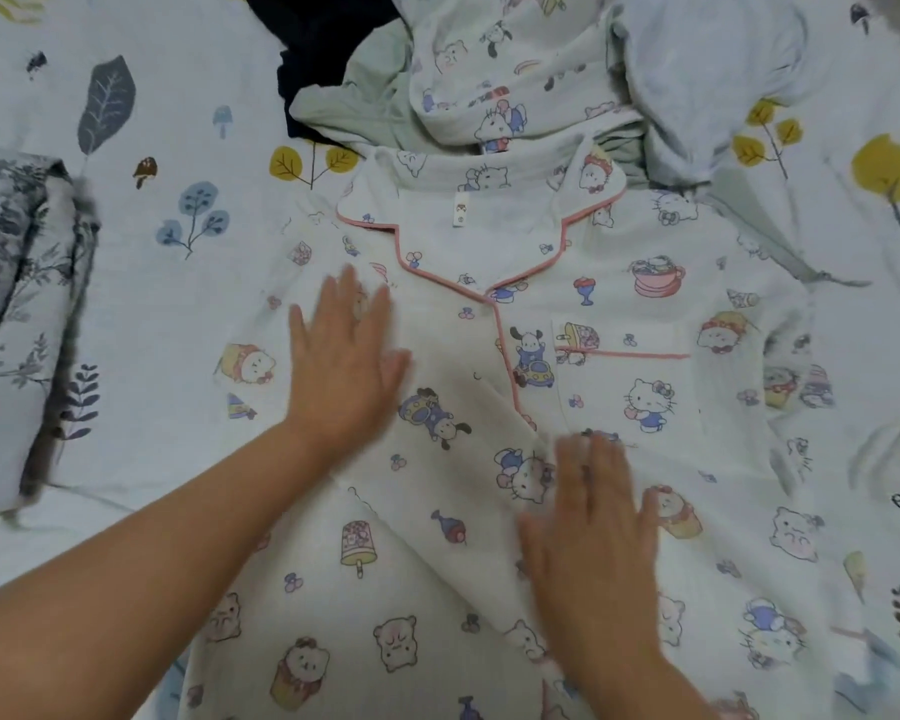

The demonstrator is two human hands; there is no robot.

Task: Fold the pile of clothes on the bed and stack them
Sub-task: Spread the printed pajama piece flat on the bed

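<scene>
A cartoon-print pajama top [567, 314] is laid flat, front up, on the leaf-patterned bedsheet [188, 148], collar toward the unfolded pile [489, 80] at the far edge. The left hand [341, 356] is pressed flat on the top's left chest, fingers straight and spread. The right hand [593, 532] is pressed flat near the placket (fingers straight, slightly blurred), just below the pocket. Nothing is gripped by either hand; fabric lies beneath both palms.
</scene>
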